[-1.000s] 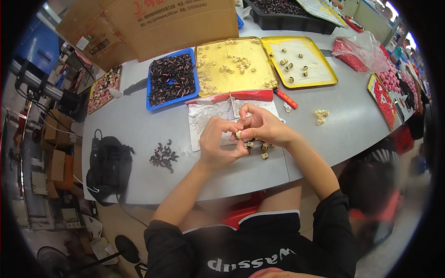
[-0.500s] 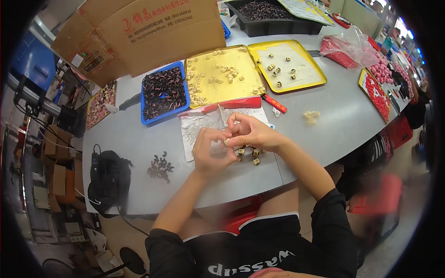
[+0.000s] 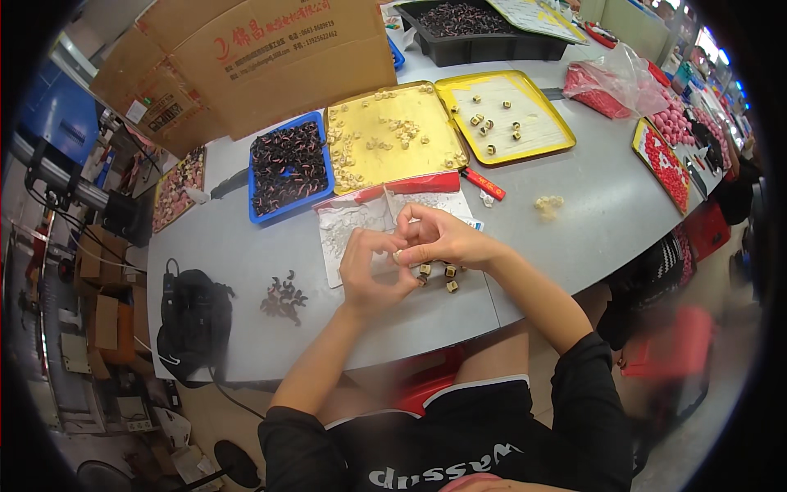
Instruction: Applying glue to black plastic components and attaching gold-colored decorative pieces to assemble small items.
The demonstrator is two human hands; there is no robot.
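My left hand (image 3: 366, 269) and my right hand (image 3: 447, 239) meet above the grey table, fingertips pinched together. Between them is a small cream-coloured piece (image 3: 398, 255), mostly covered by the fingers. Just beneath and right of the hands lie several small cream-and-black blocks (image 3: 451, 286). A white powdery sheet (image 3: 332, 261) with a red edge lies under the hands. Behind it, a yellow tray (image 3: 393, 168) carries scattered cream pieces. A blue tray (image 3: 253, 215) to its left is filled with black and pink curved pieces. Some loose dark curved pieces (image 3: 284, 298) sit left of my left forearm.
A yellow-rimmed tray (image 3: 541, 151) holds several cream-and-black blocks. Nearby are a red stick-shaped object (image 3: 484, 183) and a pale yellow clump (image 3: 548, 207). A large cardboard box (image 3: 270, 66) stands at the back; a black bag (image 3: 193, 320) with a cable lies left. A black bin (image 3: 500, 51) sits far back.
Both hands stay pinched together in nearly the same spot. The fingers have shifted slightly around the small cream piece, which is now more covered.
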